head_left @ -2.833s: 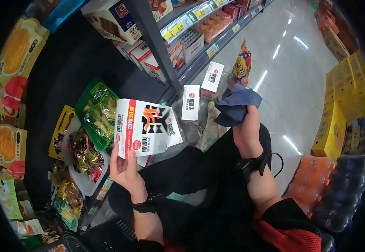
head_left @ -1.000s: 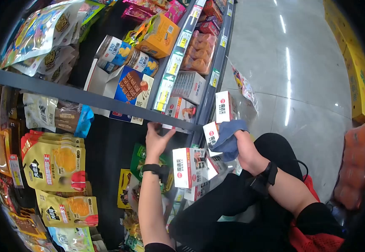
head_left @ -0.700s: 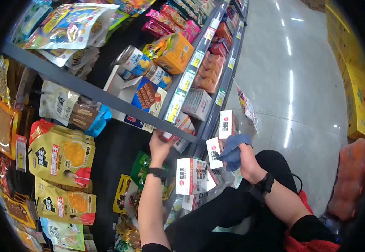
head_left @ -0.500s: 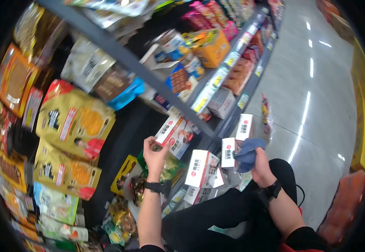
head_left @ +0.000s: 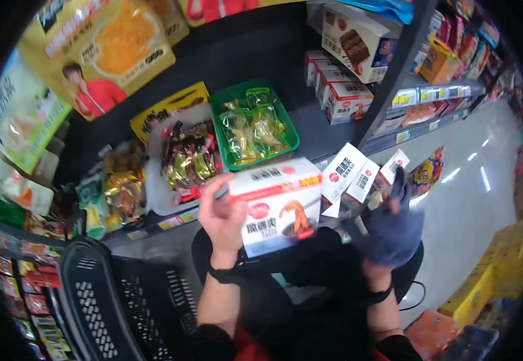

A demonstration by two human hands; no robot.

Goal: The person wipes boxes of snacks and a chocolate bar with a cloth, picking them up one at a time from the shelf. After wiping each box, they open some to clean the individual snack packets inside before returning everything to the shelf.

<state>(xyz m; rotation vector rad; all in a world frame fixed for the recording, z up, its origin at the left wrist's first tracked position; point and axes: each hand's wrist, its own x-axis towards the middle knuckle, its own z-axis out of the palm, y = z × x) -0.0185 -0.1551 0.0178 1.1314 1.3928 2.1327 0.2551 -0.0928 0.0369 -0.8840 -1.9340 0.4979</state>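
Observation:
My left hand [head_left: 220, 212] grips a white and red snack box [head_left: 278, 204] by its left end, holding it in front of my chest above my dark trousers. My right hand [head_left: 388, 231] is closed around a blue-grey cloth [head_left: 391, 227] just to the right of the box; the cloth hides most of the fingers. Behind the held box, several matching white boxes [head_left: 350, 173] lie on the floor at the shelf's foot.
A green tray of wrapped sweets [head_left: 253, 126] and a white tray of dark-wrapped sweets [head_left: 187, 157] sit on the bottom shelf. More white boxes [head_left: 341, 96] stand farther back on it. A black shopping basket [head_left: 114, 301] is at my lower left. Yellow cartons [head_left: 487, 283] line the aisle's right.
My left hand pulled a white and red box off the shelf and brought it down in front of me. My view swung down from the upper shelves; my right hand kept the cloth.

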